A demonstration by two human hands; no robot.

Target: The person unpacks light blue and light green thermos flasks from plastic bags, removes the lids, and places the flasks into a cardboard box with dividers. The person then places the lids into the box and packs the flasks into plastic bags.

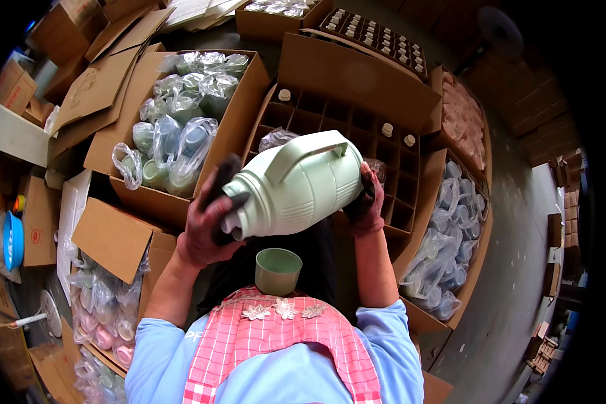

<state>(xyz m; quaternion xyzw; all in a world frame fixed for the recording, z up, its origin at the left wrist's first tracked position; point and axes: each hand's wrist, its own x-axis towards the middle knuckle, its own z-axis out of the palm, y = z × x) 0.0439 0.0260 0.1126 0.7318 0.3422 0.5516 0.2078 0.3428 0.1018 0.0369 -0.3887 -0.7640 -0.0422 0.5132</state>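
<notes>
A pale green thermos jug [310, 185] with a looped handle lies tilted sideways between my two gloved hands, its neck to the left. My left hand [212, 219] is closed around the neck end, fingers over its mouth. Against the jug's base, my right hand [368, 205] grips from the right. A darker green cup [278, 271] stands upright on my lap, below the jug, its open top facing up. Behind the jug is a cardboard box with dividers [357, 74]; a few white-capped bottles [387, 129] show in its cells.
Left stands a carton of bagged green and blue cups [175, 128]; right, a carton of bagged grey cups [451, 236]. Bagged pink cups [104, 306] fill a lower-left box. Farther back are a carton of white-capped bottles [377, 40] and a pink-filled carton [461, 118]. Grey floor [505, 269] runs along the right.
</notes>
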